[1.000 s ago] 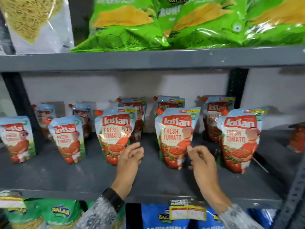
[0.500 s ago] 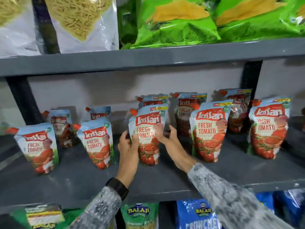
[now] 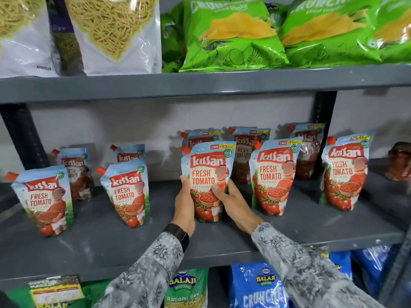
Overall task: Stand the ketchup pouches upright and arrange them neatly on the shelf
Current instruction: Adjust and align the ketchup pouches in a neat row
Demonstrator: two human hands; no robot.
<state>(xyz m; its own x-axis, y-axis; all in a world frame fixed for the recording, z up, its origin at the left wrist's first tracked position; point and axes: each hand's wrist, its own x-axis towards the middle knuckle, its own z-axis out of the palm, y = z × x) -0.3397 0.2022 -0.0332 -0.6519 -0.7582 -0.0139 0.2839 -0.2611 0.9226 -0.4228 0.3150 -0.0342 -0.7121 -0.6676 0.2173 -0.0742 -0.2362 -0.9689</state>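
Note:
Several Kissan ketchup pouches stand upright in two rows on the grey middle shelf (image 3: 111, 245). The centre front pouch (image 3: 208, 172) is gripped from both sides: my left hand (image 3: 185, 207) holds its left edge, my right hand (image 3: 232, 203) its lower right. Front-row pouches stand at the far left (image 3: 43, 198), left of centre (image 3: 127, 192), right of centre (image 3: 272, 176) and far right (image 3: 343, 174). Back-row pouches (image 3: 244, 152) are partly hidden behind them.
The upper shelf (image 3: 200, 83) carries white sev bags (image 3: 115, 34) and green crisp bags (image 3: 229, 38). Below hang Balaji packs (image 3: 260, 287) and a price label (image 3: 55, 290). A dark upright post (image 3: 323, 112) stands at the back right. A red object (image 3: 399, 163) sits at the far right.
The view has shifted left and closer. Both hands moved from loosely touching separate pouches to clasping the centre front pouch, right hand sliding lower on its side.

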